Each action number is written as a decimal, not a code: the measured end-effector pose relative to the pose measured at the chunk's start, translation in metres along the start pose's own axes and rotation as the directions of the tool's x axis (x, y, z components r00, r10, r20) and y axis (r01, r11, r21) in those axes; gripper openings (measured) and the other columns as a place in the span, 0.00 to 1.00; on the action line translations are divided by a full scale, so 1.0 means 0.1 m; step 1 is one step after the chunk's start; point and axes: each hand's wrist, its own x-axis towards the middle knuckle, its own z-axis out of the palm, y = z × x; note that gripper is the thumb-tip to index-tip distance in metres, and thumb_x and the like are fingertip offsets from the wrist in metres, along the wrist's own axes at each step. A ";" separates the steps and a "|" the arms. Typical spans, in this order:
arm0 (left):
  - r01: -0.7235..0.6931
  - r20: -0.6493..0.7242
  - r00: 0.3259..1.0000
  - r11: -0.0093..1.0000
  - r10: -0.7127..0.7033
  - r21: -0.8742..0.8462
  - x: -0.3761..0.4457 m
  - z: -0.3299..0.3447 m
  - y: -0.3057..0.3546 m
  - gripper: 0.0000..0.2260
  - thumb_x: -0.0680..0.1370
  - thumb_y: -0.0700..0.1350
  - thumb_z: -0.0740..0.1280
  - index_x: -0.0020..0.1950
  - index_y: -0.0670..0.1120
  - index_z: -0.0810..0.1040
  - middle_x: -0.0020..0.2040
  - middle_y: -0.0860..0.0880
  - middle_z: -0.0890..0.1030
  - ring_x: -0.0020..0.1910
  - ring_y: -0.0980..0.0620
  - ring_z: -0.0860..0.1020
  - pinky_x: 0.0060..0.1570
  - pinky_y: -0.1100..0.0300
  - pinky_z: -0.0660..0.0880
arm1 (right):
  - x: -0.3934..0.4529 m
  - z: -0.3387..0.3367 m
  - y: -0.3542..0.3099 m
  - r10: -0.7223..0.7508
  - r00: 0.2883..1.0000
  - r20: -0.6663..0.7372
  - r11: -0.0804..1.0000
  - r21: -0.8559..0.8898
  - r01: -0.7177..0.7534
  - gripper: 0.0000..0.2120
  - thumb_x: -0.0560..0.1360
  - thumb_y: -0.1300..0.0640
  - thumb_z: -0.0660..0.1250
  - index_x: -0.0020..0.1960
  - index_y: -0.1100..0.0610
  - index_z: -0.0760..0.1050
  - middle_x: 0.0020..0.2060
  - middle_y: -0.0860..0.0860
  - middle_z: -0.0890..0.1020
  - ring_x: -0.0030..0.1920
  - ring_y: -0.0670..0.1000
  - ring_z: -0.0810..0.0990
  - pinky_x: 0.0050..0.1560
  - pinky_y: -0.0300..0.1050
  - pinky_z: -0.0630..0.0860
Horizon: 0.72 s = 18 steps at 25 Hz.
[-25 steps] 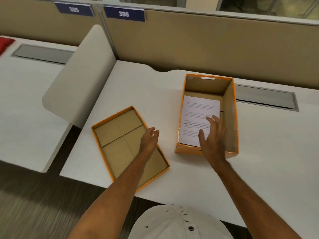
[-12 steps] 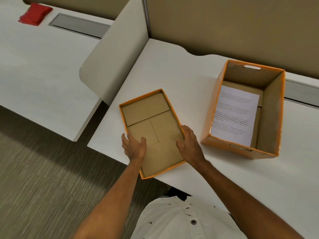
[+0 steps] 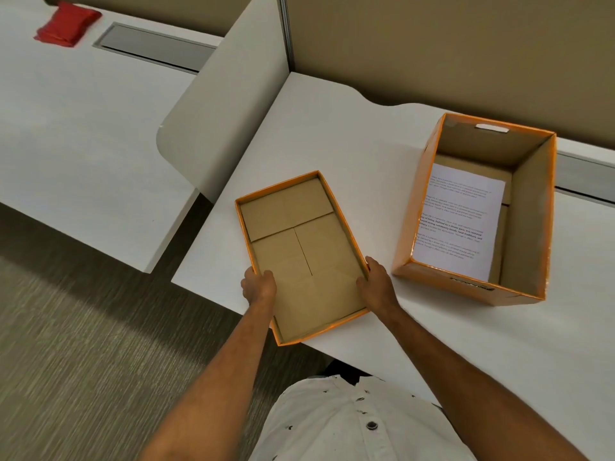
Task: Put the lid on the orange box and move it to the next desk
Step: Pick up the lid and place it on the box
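The orange lid (image 3: pixel 299 247) lies upside down at the near left corner of the white desk (image 3: pixel 332 134), its brown cardboard inside facing up. My left hand (image 3: pixel 259 287) grips its left rim and my right hand (image 3: pixel 376 284) grips its right rim, both near the end closest to me. The orange box (image 3: pixel 532 227) stands open to the right of the lid, with a printed sheet of paper (image 3: pixel 459 224) lying on its bottom.
A white divider panel (image 3: pixel 226 121) separates this desk from the neighbouring desk (image 3: pixel 83 128) on the left, with a gap of carpeted floor between them. A red cloth (image 3: pixel 66 24) and a grey cable slot (image 3: pixel 156 48) sit at that desk's far side. A beige partition wall backs both.
My right hand left the box and came over to the lid. Both hands have closed on the lid's side rims. The view has swung left and down.
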 end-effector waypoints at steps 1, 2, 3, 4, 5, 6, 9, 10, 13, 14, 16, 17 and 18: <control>0.020 0.016 1.000 0.999 -0.019 -0.041 0.03 -0.01 -0.01 0.22 0.82 0.43 0.59 0.76 0.45 0.71 0.70 0.40 0.77 0.66 0.38 0.78 0.66 0.39 0.78 | 0.10 0.03 0.08 0.011 1.000 -0.016 1.000 0.009 -0.011 0.27 0.75 0.56 0.58 0.75 0.56 0.69 0.69 0.58 0.77 0.68 0.62 0.77 0.63 0.55 0.78; 0.027 0.018 0.999 0.997 -0.026 -0.078 0.04 -0.02 -0.01 0.20 0.82 0.42 0.57 0.74 0.44 0.74 0.68 0.40 0.79 0.64 0.38 0.79 0.65 0.40 0.79 | 0.25 0.10 0.21 0.008 1.000 -0.028 1.000 0.027 -0.008 0.27 0.73 0.55 0.56 0.71 0.55 0.73 0.63 0.59 0.80 0.62 0.62 0.80 0.56 0.53 0.80; 0.031 0.014 0.999 0.994 -0.030 -0.109 0.06 -0.03 -0.01 0.19 0.82 0.41 0.56 0.72 0.42 0.76 0.66 0.39 0.80 0.63 0.38 0.80 0.65 0.41 0.79 | 0.33 0.15 0.30 -0.007 0.999 -0.041 0.999 0.040 0.009 0.26 0.72 0.55 0.55 0.67 0.54 0.75 0.59 0.58 0.81 0.58 0.61 0.81 0.52 0.52 0.81; 0.036 0.001 0.999 0.990 -0.036 -0.138 0.07 -0.04 -0.01 0.18 0.83 0.41 0.55 0.70 0.42 0.77 0.65 0.39 0.81 0.63 0.38 0.80 0.66 0.41 0.79 | 0.35 0.16 0.31 -0.025 0.998 -0.063 0.998 0.055 0.028 0.25 0.73 0.56 0.54 0.66 0.53 0.77 0.56 0.57 0.81 0.55 0.60 0.82 0.52 0.53 0.82; 0.037 -0.019 0.999 0.986 -0.040 -0.163 0.07 -0.05 0.00 0.18 0.84 0.41 0.55 0.69 0.41 0.78 0.65 0.38 0.82 0.63 0.37 0.80 0.67 0.41 0.78 | 0.29 0.15 0.26 -0.043 0.995 -0.091 0.995 0.081 0.051 0.24 0.74 0.57 0.54 0.66 0.51 0.78 0.56 0.56 0.81 0.54 0.58 0.82 0.55 0.55 0.83; 0.036 -0.030 0.999 0.983 -0.042 -0.181 0.05 -0.05 0.03 0.18 0.84 0.41 0.55 0.68 0.40 0.79 0.64 0.37 0.82 0.64 0.37 0.80 0.68 0.40 0.78 | 0.24 0.14 0.21 -0.049 0.992 -0.119 0.991 0.116 0.063 0.24 0.75 0.58 0.55 0.67 0.51 0.78 0.57 0.56 0.81 0.55 0.56 0.82 0.58 0.57 0.82; -0.007 -0.055 0.998 0.974 -0.006 -0.227 -0.03 -0.06 0.14 0.17 0.85 0.42 0.56 0.68 0.39 0.79 0.63 0.38 0.82 0.62 0.37 0.81 0.65 0.43 0.79 | -0.12 -0.05 -0.15 -0.075 0.985 -0.158 0.973 0.202 0.107 0.24 0.78 0.60 0.55 0.70 0.49 0.77 0.61 0.53 0.80 0.59 0.53 0.80 0.64 0.56 0.80; -0.028 -0.064 0.998 0.969 0.013 -0.247 -0.04 -0.06 0.19 0.17 0.85 0.42 0.56 0.67 0.39 0.79 0.61 0.39 0.83 0.57 0.40 0.81 0.63 0.45 0.79 | -0.23 -0.13 -0.26 -0.090 0.981 -0.174 0.966 0.224 0.129 0.24 0.79 0.60 0.55 0.70 0.49 0.77 0.61 0.52 0.78 0.60 0.51 0.79 0.65 0.53 0.79; -0.116 -0.043 0.993 0.941 0.108 -0.318 -0.15 -0.04 0.48 0.13 0.84 0.41 0.58 0.57 0.40 0.83 0.50 0.44 0.81 0.47 0.47 0.77 0.51 0.51 0.79 | -0.42 -0.44 -0.49 -0.124 0.961 -0.247 0.935 0.295 0.196 0.21 0.82 0.61 0.58 0.72 0.50 0.76 0.61 0.50 0.75 0.59 0.49 0.77 0.56 0.42 0.77; -0.142 -0.022 0.989 0.928 0.144 -0.344 -0.19 -0.01 0.59 0.12 0.83 0.41 0.59 0.52 0.43 0.83 0.48 0.44 0.81 0.46 0.46 0.77 0.48 0.52 0.78 | -0.46 -0.56 -0.53 -0.131 0.954 -0.270 0.920 0.325 0.218 0.20 0.82 0.61 0.59 0.71 0.50 0.76 0.62 0.49 0.76 0.58 0.48 0.77 0.52 0.38 0.75; -0.173 0.049 0.977 0.902 0.209 -0.395 -0.35 0.04 0.86 0.11 0.83 0.41 0.60 0.47 0.45 0.82 0.47 0.45 0.83 0.47 0.45 0.79 0.49 0.52 0.79 | -0.50 -0.81 -0.56 -0.143 0.942 -0.305 0.900 0.355 0.251 0.21 0.80 0.60 0.60 0.71 0.49 0.76 0.64 0.48 0.77 0.58 0.46 0.77 0.50 0.36 0.74; -0.175 0.099 0.966 0.884 0.240 -0.433 -0.45 0.07 1.01 0.11 0.83 0.40 0.61 0.46 0.45 0.82 0.47 0.45 0.83 0.48 0.45 0.79 0.51 0.51 0.80 | -0.51 -0.93 -0.56 -0.145 0.933 -0.329 0.896 0.355 0.265 0.21 0.80 0.61 0.60 0.71 0.49 0.76 0.64 0.49 0.77 0.58 0.46 0.78 0.52 0.37 0.74; -0.157 0.162 0.953 0.874 0.257 -0.461 -0.55 0.09 1.15 0.11 0.83 0.39 0.62 0.47 0.45 0.83 0.48 0.45 0.84 0.49 0.44 0.80 0.54 0.49 0.81 | -0.51 -1.05 -0.56 -0.136 0.921 -0.365 0.898 0.347 0.270 0.22 0.80 0.61 0.60 0.71 0.50 0.76 0.65 0.50 0.77 0.59 0.47 0.77 0.56 0.40 0.75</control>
